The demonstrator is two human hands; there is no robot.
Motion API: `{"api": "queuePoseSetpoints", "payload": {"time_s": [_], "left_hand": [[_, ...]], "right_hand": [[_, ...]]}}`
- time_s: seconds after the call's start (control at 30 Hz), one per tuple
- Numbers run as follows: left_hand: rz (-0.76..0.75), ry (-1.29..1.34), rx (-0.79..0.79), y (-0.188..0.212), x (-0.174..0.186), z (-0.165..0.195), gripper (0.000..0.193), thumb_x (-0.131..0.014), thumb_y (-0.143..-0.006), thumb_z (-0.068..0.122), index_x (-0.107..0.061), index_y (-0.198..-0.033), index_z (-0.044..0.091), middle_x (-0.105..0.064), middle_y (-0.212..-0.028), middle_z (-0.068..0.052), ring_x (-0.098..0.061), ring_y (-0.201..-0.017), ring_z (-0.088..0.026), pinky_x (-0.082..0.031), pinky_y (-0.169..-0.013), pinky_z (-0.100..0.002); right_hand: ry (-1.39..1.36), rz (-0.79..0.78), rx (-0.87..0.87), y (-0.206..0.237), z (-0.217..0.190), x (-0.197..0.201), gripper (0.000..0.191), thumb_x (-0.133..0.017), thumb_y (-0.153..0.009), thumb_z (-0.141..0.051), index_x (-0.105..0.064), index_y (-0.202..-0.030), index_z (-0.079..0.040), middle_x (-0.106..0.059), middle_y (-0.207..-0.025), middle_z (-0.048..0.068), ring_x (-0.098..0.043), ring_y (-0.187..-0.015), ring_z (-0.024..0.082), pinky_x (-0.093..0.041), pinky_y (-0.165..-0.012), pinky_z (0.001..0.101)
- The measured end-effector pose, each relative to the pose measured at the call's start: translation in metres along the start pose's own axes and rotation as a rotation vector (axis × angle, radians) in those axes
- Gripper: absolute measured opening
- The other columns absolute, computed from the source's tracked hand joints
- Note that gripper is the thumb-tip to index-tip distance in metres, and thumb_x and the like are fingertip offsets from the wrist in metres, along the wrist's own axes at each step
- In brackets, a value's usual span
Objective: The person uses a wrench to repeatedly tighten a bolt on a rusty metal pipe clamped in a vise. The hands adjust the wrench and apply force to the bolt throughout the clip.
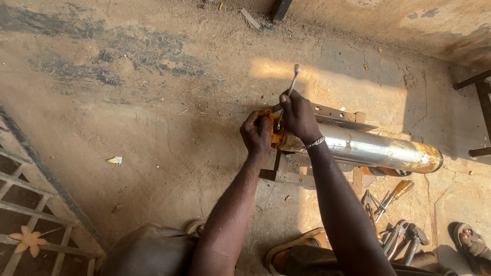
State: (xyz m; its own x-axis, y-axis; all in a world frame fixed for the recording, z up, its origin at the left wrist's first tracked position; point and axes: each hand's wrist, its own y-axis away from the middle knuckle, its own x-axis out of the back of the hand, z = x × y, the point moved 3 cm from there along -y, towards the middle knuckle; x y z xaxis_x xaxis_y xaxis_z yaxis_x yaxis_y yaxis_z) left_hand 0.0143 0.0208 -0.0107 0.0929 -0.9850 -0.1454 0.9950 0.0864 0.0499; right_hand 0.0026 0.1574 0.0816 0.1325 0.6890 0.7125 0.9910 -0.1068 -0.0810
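Dusty, sunlit concrete floor (153,128) is spreading out around the work, stained dark in patches, with a rough wall (409,20) rising beyond the fingers and a metal grille (30,204) lying well off to the left side. A shiny steel cylinder (363,148) is lying on its side across a low metal frame (291,176), its rusty orange end (276,134) sitting right between the two hands.

Both forearms are reaching straight forward and down from the crouching person. The left hand (257,134) is curling over the rusty end, its fingers clenched on the orange part. The right hand (298,118) is arching over the top of the cylinder, its fingers wrapped tightly around a thin metal tool (292,82) whose free end is pointing up and away past the knuckles; a silver bracelet (315,142) is circling that wrist.

Behind the right forearm, nearer the person, a scatter of hand tools (394,225) is resting on the floor, among them a screwdriver with an orange handle (401,189). A sandalled foot (470,243) of another person is showing at the far right edge.
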Motion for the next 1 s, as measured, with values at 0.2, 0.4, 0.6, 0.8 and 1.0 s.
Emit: {"api": "queuePoseSetpoints", "payload": {"time_s": [0.2,0.4,0.6,0.8,1.0], "left_hand": [[0.011,0.055,-0.194,0.003,0.002,0.015,0.024,-0.055,-0.093,0.009,-0.074,-0.102,-0.001,-0.076,-0.086,-0.008,-0.072,-0.075,-0.015,-0.059,-0.069,-0.032],[0.016,0.033,-0.164,-0.001,0.001,0.015,0.021,-0.054,-0.091,0.007,-0.073,-0.096,-0.001,-0.072,-0.077,-0.007,-0.067,-0.065,-0.013,-0.056,-0.060,-0.032],[0.013,0.047,-0.184,0.001,-0.001,0.014,0.020,-0.052,-0.092,0.008,-0.069,-0.093,-0.002,-0.068,-0.073,-0.006,-0.064,-0.063,-0.013,-0.054,-0.058,-0.032],[-0.011,-0.058,-0.144,-0.001,-0.001,0.013,0.022,-0.053,-0.094,0.015,-0.066,-0.084,-0.001,-0.065,-0.066,-0.007,-0.063,-0.057,-0.017,-0.055,-0.057,-0.035],[0.019,-0.045,-0.220,0.001,-0.002,0.011,0.021,-0.056,-0.093,0.016,-0.068,-0.090,-0.002,-0.068,-0.069,-0.008,-0.067,-0.060,-0.017,-0.056,-0.060,-0.036]], "right_hand": [[0.240,-0.030,0.017,-0.017,-0.014,-0.016,0.045,-0.047,-0.112,-0.041,-0.061,-0.086,-0.007,-0.061,-0.064,0.008,-0.056,-0.054,0.021,-0.049,-0.058,0.0404],[0.087,0.132,0.146,0.009,-0.026,0.007,0.033,-0.041,-0.112,-0.029,-0.059,-0.097,-0.006,-0.066,-0.069,0.007,-0.065,-0.054,0.016,-0.053,-0.049,0.0324],[0.113,0.483,0.315,0.076,-0.028,0.013,0.026,-0.039,-0.114,-0.018,-0.057,-0.100,-0.005,-0.069,-0.072,0.007,-0.068,-0.056,0.014,-0.052,-0.046,0.0288],[0.166,0.520,0.325,0.100,-0.025,-0.012,0.024,-0.039,-0.118,-0.018,-0.053,-0.104,-0.005,-0.066,-0.078,0.009,-0.070,-0.063,0.018,-0.057,-0.057,0.0316],[0.108,0.556,0.229,0.097,-0.023,-0.017,0.028,-0.036,-0.116,-0.023,-0.054,-0.104,-0.005,-0.066,-0.067,0.005,-0.071,-0.060,0.017,-0.056,-0.054,0.0309]]}}
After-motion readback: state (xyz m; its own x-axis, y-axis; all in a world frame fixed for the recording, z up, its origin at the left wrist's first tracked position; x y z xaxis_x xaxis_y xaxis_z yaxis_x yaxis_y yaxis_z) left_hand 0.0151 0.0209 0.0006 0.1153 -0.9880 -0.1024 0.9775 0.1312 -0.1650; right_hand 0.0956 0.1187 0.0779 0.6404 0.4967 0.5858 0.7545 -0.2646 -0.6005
